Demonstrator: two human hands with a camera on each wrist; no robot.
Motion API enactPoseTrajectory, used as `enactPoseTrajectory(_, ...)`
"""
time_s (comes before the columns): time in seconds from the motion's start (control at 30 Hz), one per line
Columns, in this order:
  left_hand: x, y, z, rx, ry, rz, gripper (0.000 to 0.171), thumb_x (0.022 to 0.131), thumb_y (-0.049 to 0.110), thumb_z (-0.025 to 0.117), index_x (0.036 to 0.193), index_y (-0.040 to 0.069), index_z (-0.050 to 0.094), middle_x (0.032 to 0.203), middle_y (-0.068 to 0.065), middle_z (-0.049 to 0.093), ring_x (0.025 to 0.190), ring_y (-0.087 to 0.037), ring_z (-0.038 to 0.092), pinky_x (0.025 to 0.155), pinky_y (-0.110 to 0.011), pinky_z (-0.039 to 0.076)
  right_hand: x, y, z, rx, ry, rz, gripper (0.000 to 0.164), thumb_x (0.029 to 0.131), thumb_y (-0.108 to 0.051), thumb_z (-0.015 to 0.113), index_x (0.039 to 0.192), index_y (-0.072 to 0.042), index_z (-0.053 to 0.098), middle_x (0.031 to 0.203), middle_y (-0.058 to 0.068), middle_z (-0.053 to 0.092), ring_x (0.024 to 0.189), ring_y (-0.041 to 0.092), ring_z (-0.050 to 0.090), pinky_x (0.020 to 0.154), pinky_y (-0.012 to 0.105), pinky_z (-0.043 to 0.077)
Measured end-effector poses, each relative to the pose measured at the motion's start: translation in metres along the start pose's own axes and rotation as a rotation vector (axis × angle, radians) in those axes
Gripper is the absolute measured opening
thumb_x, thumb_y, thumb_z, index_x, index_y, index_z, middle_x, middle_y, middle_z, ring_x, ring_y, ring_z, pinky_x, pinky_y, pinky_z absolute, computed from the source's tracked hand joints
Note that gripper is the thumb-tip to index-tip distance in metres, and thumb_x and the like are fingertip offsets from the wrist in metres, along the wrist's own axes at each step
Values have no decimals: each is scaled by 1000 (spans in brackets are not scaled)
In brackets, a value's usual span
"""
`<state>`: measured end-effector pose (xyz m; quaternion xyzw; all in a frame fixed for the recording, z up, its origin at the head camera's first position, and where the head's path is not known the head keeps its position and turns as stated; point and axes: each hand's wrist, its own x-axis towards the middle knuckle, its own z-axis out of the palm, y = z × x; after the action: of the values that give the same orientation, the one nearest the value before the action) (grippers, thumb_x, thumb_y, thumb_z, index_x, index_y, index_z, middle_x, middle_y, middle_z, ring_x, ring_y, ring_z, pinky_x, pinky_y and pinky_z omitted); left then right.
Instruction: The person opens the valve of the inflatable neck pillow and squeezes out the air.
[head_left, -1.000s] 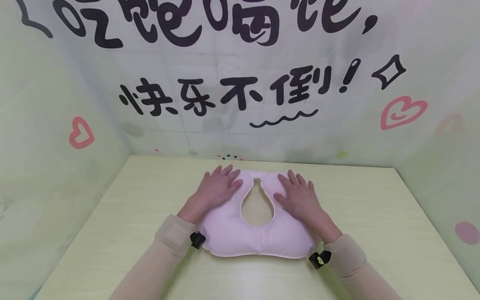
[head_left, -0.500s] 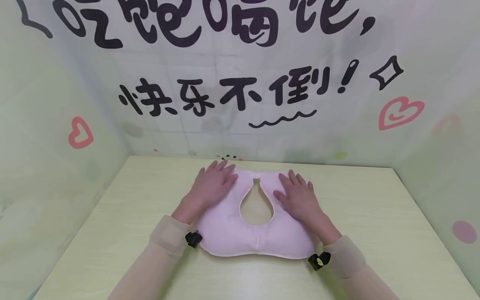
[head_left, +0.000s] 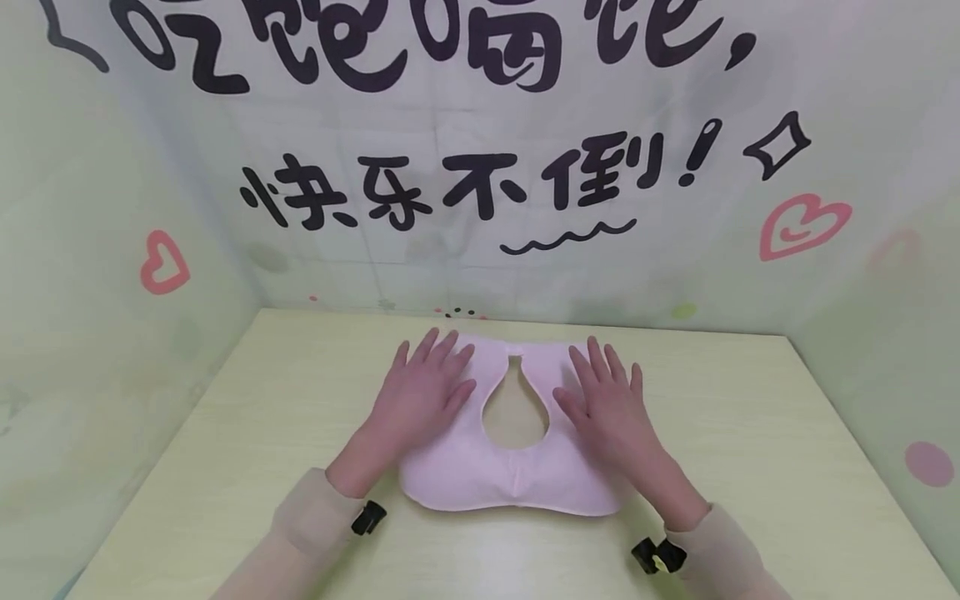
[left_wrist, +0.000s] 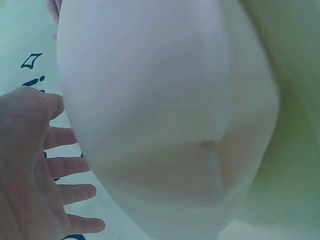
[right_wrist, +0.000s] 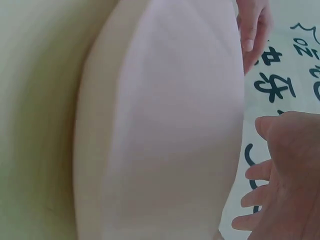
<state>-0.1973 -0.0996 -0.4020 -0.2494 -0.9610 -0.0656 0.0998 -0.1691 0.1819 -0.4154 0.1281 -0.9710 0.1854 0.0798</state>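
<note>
A pale pink U-shaped neck pillow (head_left: 517,483) lies flat on the table, its two ends meeting at the far side around a teardrop-shaped hole. Over its left arm is my left hand (head_left: 422,393), fingers straight and spread. My right hand (head_left: 617,412) is over the right arm, its fingers likewise straight and apart. Neither hand grips the pillow, and whether the palms touch it cannot be told. In the left wrist view the pillow (left_wrist: 160,100) fills the middle beside the spread left hand (left_wrist: 30,170). The right wrist view has the pillow (right_wrist: 170,120) beside the right hand (right_wrist: 290,175).
The pale wood table (head_left: 247,433) extends around the pillow. A white backdrop (head_left: 420,125) with black lettering and hearts stands behind it and wraps both sides. Small black devices (head_left: 368,518) sit at both sleeve cuffs.
Both wrists have moved apart and back toward me. The right fingers now point more directly forward and look lifted. The pillow has hardly moved.
</note>
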Motion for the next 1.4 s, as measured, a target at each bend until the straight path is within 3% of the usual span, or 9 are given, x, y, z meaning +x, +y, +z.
enactPoseTrajectory(0.27,-9,5,11,-27,-88,-6,66,105,51,50,156,11,45,163,-18,34,150,-44,26,113,-71,24,-5,-4,21,16,-31,-25,70,103,-35,60,157,2,36,165,30,18,151,51,14,112,78,8)
enactPoseTrajectory(0.57,-12,5,23,-123,-143,-32,60,107,49,47,156,13,46,165,-19,29,152,-45,19,113,-73,18,-8,-1,32,-54,-14,-47,63,102,-36,63,150,1,48,162,30,26,150,51,21,113,76,15)
enactPoseTrajectory(0.83,-13,5,30,-136,-155,-41,59,108,48,45,157,17,44,166,-18,26,154,-44,14,114,-74,15,-9,1,33,-103,-4,-55,66,100,-37,65,149,3,48,160,30,33,148,49,26,113,73,20)
enactPoseTrajectory(1.4,-14,6,30,-128,-164,-46,59,108,49,42,158,17,43,166,-17,27,153,-45,14,114,-74,14,-12,-1,36,-181,6,-84,66,99,-37,66,148,4,48,155,28,41,145,48,34,112,72,25)
